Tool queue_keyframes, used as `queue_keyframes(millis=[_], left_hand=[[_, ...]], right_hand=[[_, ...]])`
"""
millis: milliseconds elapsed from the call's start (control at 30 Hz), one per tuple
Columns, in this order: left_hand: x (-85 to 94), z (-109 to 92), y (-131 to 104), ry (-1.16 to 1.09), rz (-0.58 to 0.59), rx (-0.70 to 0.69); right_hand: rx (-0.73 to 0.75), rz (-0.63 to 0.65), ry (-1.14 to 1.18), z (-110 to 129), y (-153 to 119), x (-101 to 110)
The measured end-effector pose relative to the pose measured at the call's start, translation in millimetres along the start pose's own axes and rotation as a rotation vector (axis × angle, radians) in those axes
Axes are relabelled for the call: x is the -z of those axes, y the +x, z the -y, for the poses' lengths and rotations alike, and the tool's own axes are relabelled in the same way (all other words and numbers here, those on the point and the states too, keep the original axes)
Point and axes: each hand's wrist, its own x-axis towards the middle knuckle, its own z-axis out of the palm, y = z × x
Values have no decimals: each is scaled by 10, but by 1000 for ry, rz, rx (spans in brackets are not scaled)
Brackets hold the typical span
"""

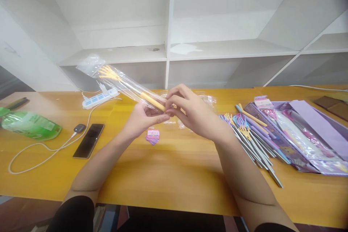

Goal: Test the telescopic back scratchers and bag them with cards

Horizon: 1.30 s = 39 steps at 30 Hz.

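A yellow hand-shaped back scratcher point(152, 101) lies inside a clear plastic sleeve point(127, 87), tilted with its hand end at the upper left. My left hand point(143, 117) is closed around the lower end of the sleeved scratcher from below. At the same end, the fingers of my right hand point(187, 107) pinch the sleeve's edge, close to my left fingertips. Below my hands, a small stack of pink and purple cards point(152, 136) lies on the table. More clear sleeves point(208, 99) lie partly hidden behind my right hand.
Several loose scratchers point(255, 141) lie right of my right forearm, beside a purple box point(299, 159) of packaged ones. At left are a phone point(88, 140), a green bottle point(31, 125), a cable point(51, 149) and a power strip point(100, 98). White shelves point(231, 49) stand behind the table.
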Motion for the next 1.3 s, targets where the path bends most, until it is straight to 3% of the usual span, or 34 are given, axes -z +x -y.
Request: queue_keyframes(millis=[167,300,400,667,1000,1133,1300], left_hand=[[-47,16,-10,17,1,34],[-15,7,-9,46,18,47],[27,-3,3,57,19,86],[62,-38,24,36,64,40],[0,-30,2,42,9,8],[-83,-5,-17,66,-53,-20],[-155,13,-55,72,-120,-81]], right_hand=[[-32,57,34,-55,0,12],[-22,30,82,-62,4,2],[-94,11,241,-86,15,14],[-201,111,594,-237,33,50],[-245,114,484,-171,64,14],[-152,114,354,-165,69,-23],[-103,101,400,-149,91,-43]])
